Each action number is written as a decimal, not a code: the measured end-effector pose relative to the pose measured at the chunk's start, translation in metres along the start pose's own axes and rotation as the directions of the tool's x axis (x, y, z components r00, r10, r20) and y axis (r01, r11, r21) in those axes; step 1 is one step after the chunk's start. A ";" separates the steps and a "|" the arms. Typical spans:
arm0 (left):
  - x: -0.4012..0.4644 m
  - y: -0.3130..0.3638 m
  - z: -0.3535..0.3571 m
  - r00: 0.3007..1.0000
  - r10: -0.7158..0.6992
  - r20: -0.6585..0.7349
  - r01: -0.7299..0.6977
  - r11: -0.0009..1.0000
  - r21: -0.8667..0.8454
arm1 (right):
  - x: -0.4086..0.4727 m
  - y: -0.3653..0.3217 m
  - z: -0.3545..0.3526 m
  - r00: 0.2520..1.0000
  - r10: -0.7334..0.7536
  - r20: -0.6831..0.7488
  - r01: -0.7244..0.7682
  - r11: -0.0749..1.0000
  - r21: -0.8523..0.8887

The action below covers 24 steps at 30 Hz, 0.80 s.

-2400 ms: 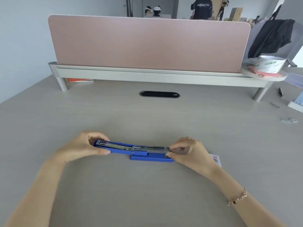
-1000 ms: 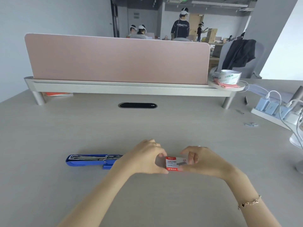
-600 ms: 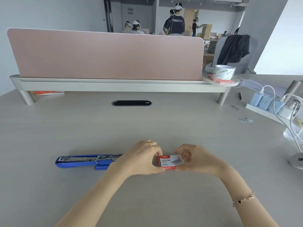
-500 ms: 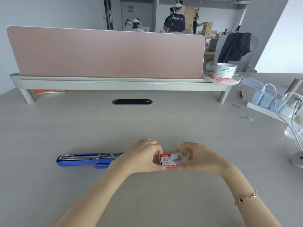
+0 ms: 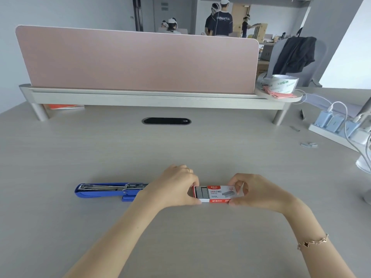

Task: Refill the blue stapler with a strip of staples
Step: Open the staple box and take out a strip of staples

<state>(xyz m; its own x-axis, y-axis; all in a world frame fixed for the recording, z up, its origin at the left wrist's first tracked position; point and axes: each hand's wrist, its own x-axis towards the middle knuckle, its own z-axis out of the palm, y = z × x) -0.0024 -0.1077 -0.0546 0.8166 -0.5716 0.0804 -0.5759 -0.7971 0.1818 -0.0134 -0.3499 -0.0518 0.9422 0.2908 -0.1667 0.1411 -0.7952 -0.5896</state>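
Note:
The blue stapler (image 5: pixel 104 192) lies flat on the desk at centre left, swung open so its metal staple channel faces up. Its right end is hidden behind my left hand (image 5: pixel 172 189). A small red and white staple box (image 5: pixel 217 194) sits between both hands just above the desk. The box's inner tray is slid out to the left, and grey staple strips (image 5: pixel 201 192) show in it. My left hand grips the tray end. At the box's other end, my right hand (image 5: pixel 255 192) pinches the sleeve.
A pink divider panel (image 5: pixel 136 61) on a grey shelf runs across the back. A cable slot (image 5: pixel 166 121) sits mid-desk. Loose staple strips (image 5: pixel 308 145), a power strip with chargers and cables (image 5: pixel 341 127) and a tape roll (image 5: pixel 281 84) are at the right.
Both hands left the stapler and took up the staple box to its right. Since half a second ago the tray has slid out to the left, exposing the staples.

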 end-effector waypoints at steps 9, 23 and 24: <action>-0.002 -0.008 0.002 1.000 -0.030 0.007 0.030 0.998 -0.048 | -0.001 0.006 -0.004 1.000 0.015 0.006 -0.015 1.000 -0.013; -0.002 -0.004 -0.011 0.997 -0.025 0.070 0.033 0.992 -0.121 | 0.005 -0.007 0.010 0.982 -0.096 -0.165 0.086 0.994 -0.062; -0.002 -0.003 -0.011 0.997 -0.031 0.070 0.039 0.992 -0.120 | 0.006 -0.007 0.013 0.980 -0.113 -0.166 0.103 0.992 -0.068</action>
<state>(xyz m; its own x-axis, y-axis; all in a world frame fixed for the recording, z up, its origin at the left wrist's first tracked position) -0.0013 -0.1018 -0.0441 0.8292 -0.5590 0.0060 -0.5346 -0.7897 0.3009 -0.0125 -0.3353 -0.0588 0.9574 0.2867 0.0349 0.2581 -0.7951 -0.5488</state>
